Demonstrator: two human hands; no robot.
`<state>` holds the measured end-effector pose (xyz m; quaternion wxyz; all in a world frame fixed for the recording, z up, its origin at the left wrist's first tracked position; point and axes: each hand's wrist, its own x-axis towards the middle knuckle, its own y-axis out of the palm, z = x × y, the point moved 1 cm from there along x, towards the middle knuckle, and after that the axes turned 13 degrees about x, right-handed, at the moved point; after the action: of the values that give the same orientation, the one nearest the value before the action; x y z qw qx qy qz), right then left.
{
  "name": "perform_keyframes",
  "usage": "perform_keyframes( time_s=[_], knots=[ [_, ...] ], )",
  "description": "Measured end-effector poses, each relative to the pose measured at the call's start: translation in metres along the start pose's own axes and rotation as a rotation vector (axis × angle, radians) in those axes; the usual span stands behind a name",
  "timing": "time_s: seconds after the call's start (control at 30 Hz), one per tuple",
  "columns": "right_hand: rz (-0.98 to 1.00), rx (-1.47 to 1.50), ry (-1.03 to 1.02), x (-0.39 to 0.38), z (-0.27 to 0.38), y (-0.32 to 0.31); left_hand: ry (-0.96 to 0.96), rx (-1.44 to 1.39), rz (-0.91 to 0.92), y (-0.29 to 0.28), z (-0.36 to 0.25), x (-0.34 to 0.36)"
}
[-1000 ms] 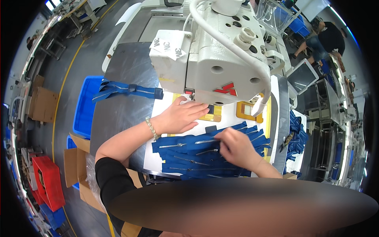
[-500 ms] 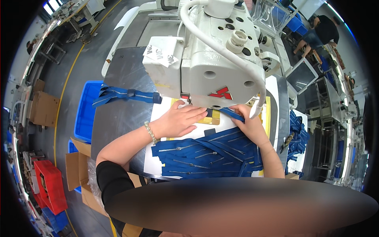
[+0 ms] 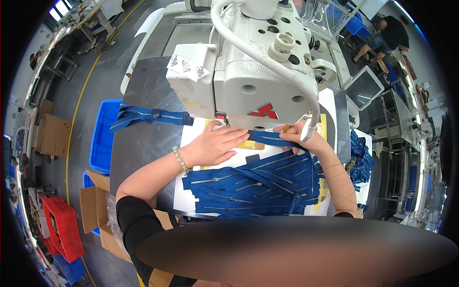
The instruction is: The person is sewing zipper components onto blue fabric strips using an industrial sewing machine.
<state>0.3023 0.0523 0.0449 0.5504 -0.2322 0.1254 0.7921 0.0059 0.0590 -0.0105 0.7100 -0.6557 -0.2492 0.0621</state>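
Right grip [image 3: 315, 143] pinched tight, thumb and fingers on a blue zipper strip [image 3: 270, 137] that runs leftward just by the head of the white sewing machine [image 3: 248, 67]! Left grip [image 3: 215, 143] lies flat, fingers long and together, tips right at the strip's left end, a beaded bracelet [image 3: 180, 160] on the wrist. Nearer the person, a pile of blue zippers [image 3: 244, 186] sprawls over a white sheet [image 3: 185, 205], slanting every which way. Off to the left, a blue zipper bundle [image 3: 169, 116] rests on the grey table [image 3: 143, 167]. Past that edge: a blue bin [image 3: 102, 143], a cardboard box [image 3: 88, 205] nearer, a red crate [image 3: 71, 251] farther left. Far right, a co-worker [image 3: 394, 33] in a dark top!
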Motion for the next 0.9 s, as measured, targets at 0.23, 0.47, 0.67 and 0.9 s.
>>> perform_keyframes(
  time_s=[0.23,0.47,0.67,0.9],
  knots=[
    [0.077,-0.048,-0.042,0.014,-0.002,0.006,0.002,-0.004,-0.003,0.0,-0.001,-0.001],
    [-0.001,-0.274,-0.191,0.02,-0.002,0.005,-0.005,-0.031,-0.032,0.0,-0.002,0.001],
    [-0.181,-0.631,-0.412,-0.023,0.014,0.018,-0.003,0.004,-0.001,0.001,-0.001,-0.002],
    [-0.256,-0.518,-0.419,-0.006,0.021,0.01,-0.002,0.011,0.043,-0.003,-0.001,-0.001]
  ],
)
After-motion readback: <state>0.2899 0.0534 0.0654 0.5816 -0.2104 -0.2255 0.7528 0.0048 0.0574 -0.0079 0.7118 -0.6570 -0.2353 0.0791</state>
